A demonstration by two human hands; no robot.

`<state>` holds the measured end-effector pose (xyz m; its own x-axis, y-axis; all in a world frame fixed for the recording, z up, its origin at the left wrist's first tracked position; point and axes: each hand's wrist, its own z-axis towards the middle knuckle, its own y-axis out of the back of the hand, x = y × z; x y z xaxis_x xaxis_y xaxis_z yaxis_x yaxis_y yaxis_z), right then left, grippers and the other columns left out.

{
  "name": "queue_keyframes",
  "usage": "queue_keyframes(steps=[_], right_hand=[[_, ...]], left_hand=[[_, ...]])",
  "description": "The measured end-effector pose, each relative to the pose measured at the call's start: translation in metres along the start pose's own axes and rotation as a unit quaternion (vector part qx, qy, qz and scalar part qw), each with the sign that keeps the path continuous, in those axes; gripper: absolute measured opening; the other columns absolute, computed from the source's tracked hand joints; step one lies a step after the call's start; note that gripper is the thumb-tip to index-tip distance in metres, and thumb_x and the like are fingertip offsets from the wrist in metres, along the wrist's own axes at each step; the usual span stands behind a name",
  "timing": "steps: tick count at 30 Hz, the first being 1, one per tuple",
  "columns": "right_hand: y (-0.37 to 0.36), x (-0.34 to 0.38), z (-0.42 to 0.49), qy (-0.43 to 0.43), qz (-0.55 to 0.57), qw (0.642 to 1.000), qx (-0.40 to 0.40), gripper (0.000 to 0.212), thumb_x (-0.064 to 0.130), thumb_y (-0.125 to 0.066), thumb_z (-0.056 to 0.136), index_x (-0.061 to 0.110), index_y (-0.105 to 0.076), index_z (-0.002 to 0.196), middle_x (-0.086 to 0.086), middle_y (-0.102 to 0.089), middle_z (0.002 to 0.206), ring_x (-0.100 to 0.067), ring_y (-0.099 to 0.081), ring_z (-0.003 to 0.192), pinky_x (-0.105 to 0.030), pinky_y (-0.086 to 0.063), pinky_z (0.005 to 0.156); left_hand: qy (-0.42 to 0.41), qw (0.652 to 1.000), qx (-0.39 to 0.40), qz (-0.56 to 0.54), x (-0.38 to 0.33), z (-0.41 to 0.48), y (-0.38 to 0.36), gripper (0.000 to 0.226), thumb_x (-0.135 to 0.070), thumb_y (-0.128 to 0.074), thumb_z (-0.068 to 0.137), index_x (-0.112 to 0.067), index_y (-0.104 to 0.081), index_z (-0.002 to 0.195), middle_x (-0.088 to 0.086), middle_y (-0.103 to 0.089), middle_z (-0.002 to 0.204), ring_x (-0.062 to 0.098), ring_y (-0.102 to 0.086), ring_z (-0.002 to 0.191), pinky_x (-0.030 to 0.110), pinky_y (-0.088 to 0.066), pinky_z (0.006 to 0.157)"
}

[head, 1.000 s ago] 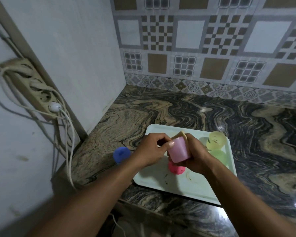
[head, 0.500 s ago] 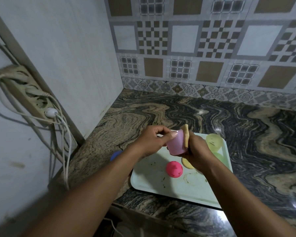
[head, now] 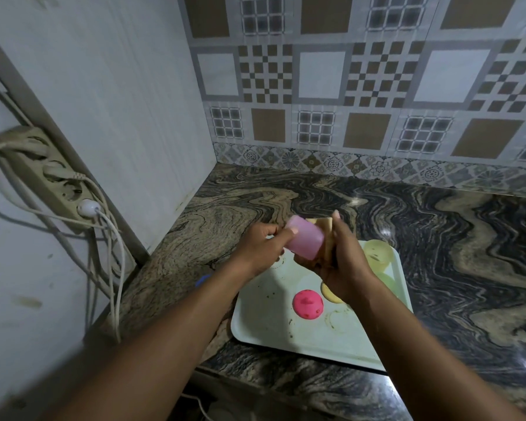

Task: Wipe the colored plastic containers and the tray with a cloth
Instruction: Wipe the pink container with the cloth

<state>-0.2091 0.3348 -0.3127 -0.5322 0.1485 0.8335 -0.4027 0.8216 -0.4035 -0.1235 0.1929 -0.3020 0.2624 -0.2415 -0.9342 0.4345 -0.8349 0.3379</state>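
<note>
- Gripped by the left hand (head: 260, 247), thumb and fingers curled round it, is the pink cup (head: 305, 237), tilted on its side at the centre of the frame, above the tray's upper edge.
- The cloth (head: 327, 235), beige and folded, is clutched in the right hand (head: 340, 265) and is pressed against the cup's right end.
- The tray (head: 271, 326), pale and marked with ring stains, is set on the marbled counter (head: 453, 253) in the lower middle.
- A red dome (head: 308, 303) is seen on the tray below the hands; a yellow piece (head: 328, 294) just right of it is partly hidden by the right wrist.
- A yellow cup (head: 377, 253) and a green cup (head: 387, 284) are placed along the tray's right edge.
- A blue thing (head: 202, 280) is glimpsed left of the tray, mostly covered by the left forearm.
- A power strip (head: 55, 177) with cables is fixed to the wall at left.
</note>
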Motion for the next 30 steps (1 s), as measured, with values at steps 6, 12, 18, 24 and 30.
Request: queue_keyframes(steps=[6, 12, 18, 24, 30], right_hand=[[-0.021, -0.012, 0.001, 0.154, -0.15, 0.976, -0.034, 0.049, 0.058, -0.048, 0.094, 0.016, -0.071, 0.106, -0.009, -0.075, 0.104, -0.032, -0.07, 0.102, -0.052, -0.057, 0.087], [-0.028, -0.023, -0.006, 0.296, -0.309, 0.895, -0.122, 0.039, 0.051, -0.034, 0.105, 0.026, -0.063, 0.107, 0.015, -0.065, 0.09, 0.001, -0.06, 0.085, -0.024, -0.045, 0.065], [-0.028, -0.028, 0.001, 0.371, -0.313, 0.866, -0.118, 0.03, 0.042, -0.041, 0.105, 0.024, -0.065, 0.107, 0.01, -0.07, 0.092, -0.008, -0.065, 0.084, -0.042, -0.054, 0.069], [-0.032, -0.032, 0.006, 0.359, -0.283, 0.874, -0.167, 0.033, 0.039, -0.034, 0.105, 0.031, -0.066, 0.109, 0.009, -0.071, 0.095, -0.012, -0.067, 0.086, -0.041, -0.055, 0.073], [-0.026, -0.022, 0.008, 0.409, -0.294, 0.849, -0.159, 0.036, 0.034, -0.035, 0.106, 0.025, -0.07, 0.108, 0.011, -0.071, 0.096, -0.006, -0.064, 0.084, -0.03, -0.05, 0.07]], left_hand=[[0.078, 0.99, -0.006, -0.12, -0.005, 0.001, -0.005, 0.044, -0.051, -0.072, 0.087, -0.008, -0.074, 0.094, 0.01, -0.074, 0.088, 0.022, -0.07, 0.072, 0.038, -0.061, 0.072], [0.109, 0.982, -0.036, -0.151, -0.008, 0.001, -0.018, 0.061, -0.066, -0.062, 0.085, -0.011, -0.054, 0.112, 0.015, -0.066, 0.11, 0.023, -0.07, 0.08, 0.035, -0.059, 0.063], [0.249, 0.96, 0.039, -0.12, -0.018, -0.002, -0.012, 0.075, -0.071, -0.018, 0.098, -0.009, -0.06, 0.11, 0.014, -0.056, 0.074, 0.016, -0.045, 0.043, 0.019, -0.029, 0.037], [0.112, 0.96, -0.021, -0.256, -0.009, 0.006, -0.033, 0.044, -0.044, -0.04, 0.098, -0.007, -0.053, 0.12, 0.017, -0.06, 0.09, 0.023, -0.054, 0.065, 0.029, -0.039, 0.057], [0.186, 0.965, 0.07, -0.172, -0.024, -0.002, -0.011, 0.077, -0.08, -0.024, 0.091, -0.015, -0.064, 0.085, 0.007, -0.056, 0.067, 0.015, -0.043, 0.046, 0.018, -0.027, 0.04]])
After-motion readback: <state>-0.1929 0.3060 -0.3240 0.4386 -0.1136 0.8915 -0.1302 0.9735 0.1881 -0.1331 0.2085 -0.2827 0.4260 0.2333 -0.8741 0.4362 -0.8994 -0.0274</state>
